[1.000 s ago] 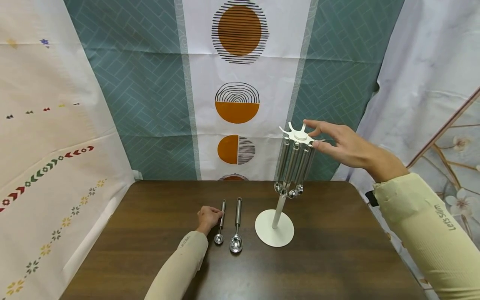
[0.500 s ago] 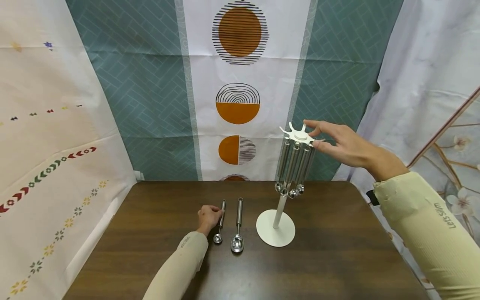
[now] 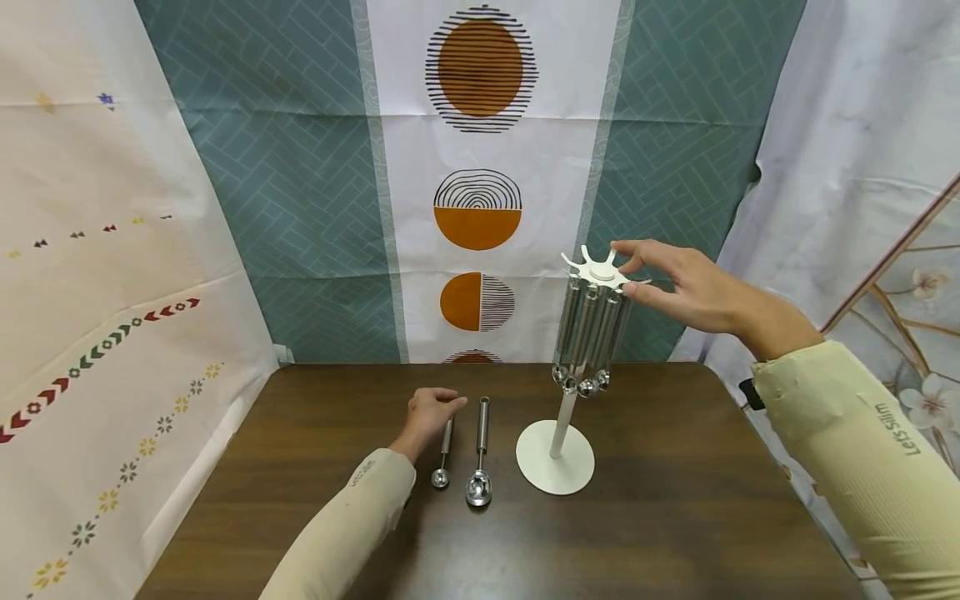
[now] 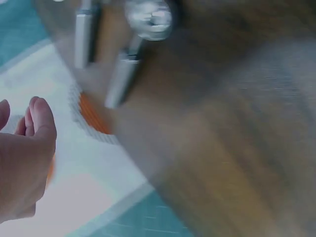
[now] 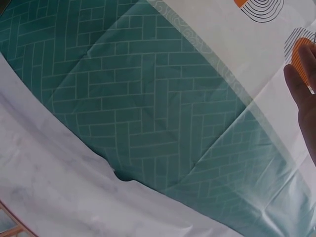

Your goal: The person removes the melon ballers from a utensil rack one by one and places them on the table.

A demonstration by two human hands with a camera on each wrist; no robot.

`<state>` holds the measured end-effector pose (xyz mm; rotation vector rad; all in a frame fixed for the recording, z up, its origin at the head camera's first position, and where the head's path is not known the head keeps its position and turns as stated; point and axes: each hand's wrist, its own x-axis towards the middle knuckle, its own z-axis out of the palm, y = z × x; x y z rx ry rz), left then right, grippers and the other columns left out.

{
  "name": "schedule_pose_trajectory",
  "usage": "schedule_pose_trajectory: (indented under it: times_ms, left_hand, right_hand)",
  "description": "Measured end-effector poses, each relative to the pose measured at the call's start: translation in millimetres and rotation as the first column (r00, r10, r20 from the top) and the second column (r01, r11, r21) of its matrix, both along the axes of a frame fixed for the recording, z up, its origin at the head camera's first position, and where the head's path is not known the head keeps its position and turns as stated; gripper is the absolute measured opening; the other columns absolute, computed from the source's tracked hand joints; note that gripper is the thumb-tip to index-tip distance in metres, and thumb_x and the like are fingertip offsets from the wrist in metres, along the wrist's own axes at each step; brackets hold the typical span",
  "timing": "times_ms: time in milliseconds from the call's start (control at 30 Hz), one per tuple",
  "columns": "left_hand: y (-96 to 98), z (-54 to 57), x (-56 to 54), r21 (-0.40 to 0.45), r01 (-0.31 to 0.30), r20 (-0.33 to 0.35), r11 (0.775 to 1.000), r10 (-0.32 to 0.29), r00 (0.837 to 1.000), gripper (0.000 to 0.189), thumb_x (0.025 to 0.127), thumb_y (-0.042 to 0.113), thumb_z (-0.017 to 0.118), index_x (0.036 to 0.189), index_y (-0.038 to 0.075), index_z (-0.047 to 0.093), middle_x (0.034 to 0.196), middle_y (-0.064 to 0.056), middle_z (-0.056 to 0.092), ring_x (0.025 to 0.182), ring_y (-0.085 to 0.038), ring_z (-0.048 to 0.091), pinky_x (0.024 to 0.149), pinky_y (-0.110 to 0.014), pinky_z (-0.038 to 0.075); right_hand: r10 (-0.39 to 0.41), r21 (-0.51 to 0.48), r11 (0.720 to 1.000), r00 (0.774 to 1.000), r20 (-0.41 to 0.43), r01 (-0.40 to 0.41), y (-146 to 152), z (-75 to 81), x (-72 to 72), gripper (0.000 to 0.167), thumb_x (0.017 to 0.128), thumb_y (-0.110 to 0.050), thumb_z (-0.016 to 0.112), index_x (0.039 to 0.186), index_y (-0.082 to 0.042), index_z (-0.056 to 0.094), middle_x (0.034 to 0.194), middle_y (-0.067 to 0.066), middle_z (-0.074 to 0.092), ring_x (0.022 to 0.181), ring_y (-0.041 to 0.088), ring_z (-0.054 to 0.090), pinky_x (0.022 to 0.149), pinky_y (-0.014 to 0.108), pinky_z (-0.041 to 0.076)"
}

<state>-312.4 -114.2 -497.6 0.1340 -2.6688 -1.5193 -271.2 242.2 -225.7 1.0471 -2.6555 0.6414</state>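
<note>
In the head view, my right hand [image 3: 686, 287] holds the arms of the white utensil rack [image 3: 602, 270] at its top, thumb and fingers at the hook tips. Several long-handled metal scoops [image 3: 588, 325] hang from the rack, bowls down. My left hand [image 3: 429, 417] hovers over the handle of a small round-bowled metal scoop [image 3: 440, 477], hiding its upper end. Beside that lies a larger metal scoop [image 3: 478, 487], handle pointing away. In the left wrist view, my left hand [image 4: 24, 158] has nothing between its fingers. The right wrist view catches only fingertips [image 5: 296, 81] at its edge.
A brown wooden table [image 3: 637, 533] carries everything. The rack's round white base [image 3: 555, 475] stands right of the two lying scoops. A patterned cloth [image 3: 300, 167] hangs behind the table's far edge, with pale cloths on both sides.
My left hand has come off the small scoop's handle and moved up and slightly right. My right hand keeps its hold on the rack. The whole head view has shifted slightly.
</note>
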Motion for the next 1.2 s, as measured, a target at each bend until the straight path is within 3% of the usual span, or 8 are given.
schedule_pose_trajectory:
  times_ms: [67,233,433,633,1000,1200]
  left_hand:
    - [4.2,10.4,0.9,0.017,0.024,0.001,1.000,-0.024,1.000,0.025,0.087,0.024,0.079,0.101,0.004,0.079,0.096,-0.010,0.075,0.092,-0.026,0.068,0.080,-0.040,0.055]
    - [17.8,38.6,4.9,0.158,0.093,0.026,0.983,-0.098,0.995,0.025,0.088,0.020,0.078,0.106,0.002,0.077,0.089,-0.009,0.076,0.083,-0.022,0.071,0.078,-0.037,0.057]
    - [31.4,77.0,9.2,0.265,0.171,0.018,0.949,-0.183,0.983,0.026,0.091,0.015,0.076,0.110,-0.002,0.075,0.098,-0.012,0.074,0.090,-0.025,0.072,0.085,-0.039,0.057]
    - [39.0,107.3,12.0,0.330,0.251,-0.002,0.910,-0.266,0.964,0.028,0.093,0.012,0.073,0.115,-0.005,0.072,0.106,-0.016,0.072,0.096,-0.026,0.071,0.090,-0.038,0.055]
    - [51.3,142.6,14.6,0.422,0.336,-0.027,0.842,-0.359,0.933,0.030,0.093,0.009,0.071,0.120,-0.006,0.069,0.114,-0.017,0.070,0.102,-0.027,0.070,0.095,-0.039,0.053]
    - [57.3,155.7,15.8,0.427,0.350,-0.025,0.834,-0.376,0.926,0.032,0.092,0.011,0.073,0.120,-0.003,0.070,0.113,-0.017,0.072,0.101,-0.026,0.071,0.092,-0.036,0.054]
  right_hand:
    - [-0.009,0.002,1.000,1.000,0.003,0.009,-0.1,0.0,0.0,0.023,0.101,-0.025,0.058,0.114,-0.007,0.062,0.152,0.012,0.044,0.140,0.038,0.038,0.106,0.061,0.032]
    - [-0.024,0.018,1.000,1.000,-0.009,0.024,0.2,-0.6,-0.5,0.036,0.099,-0.025,0.060,0.130,-0.006,0.060,0.151,0.013,0.046,0.138,0.038,0.041,0.105,0.061,0.034]
    - [-0.033,0.064,0.997,0.999,-0.036,0.036,0.5,0.8,-1.0,0.045,0.098,-0.028,0.060,0.135,-0.002,0.061,0.149,0.016,0.046,0.135,0.041,0.043,0.104,0.062,0.035]
    - [-0.034,0.078,0.996,0.998,-0.047,0.037,0.4,2.1,-1.5,0.046,0.098,-0.029,0.060,0.136,-0.003,0.061,0.149,0.015,0.046,0.134,0.040,0.043,0.104,0.062,0.035]
    - [-0.050,0.110,0.993,0.999,-0.014,0.051,0.9,4.7,0.6,0.049,0.099,-0.032,0.057,0.138,-0.003,0.059,0.152,0.013,0.042,0.139,0.040,0.038,0.105,0.063,0.033]
    - [-0.044,0.111,0.993,0.999,0.006,0.043,1.2,5.7,1.5,0.050,0.100,-0.035,0.056,0.140,-0.004,0.057,0.158,0.009,0.036,0.143,0.039,0.032,0.108,0.064,0.029]
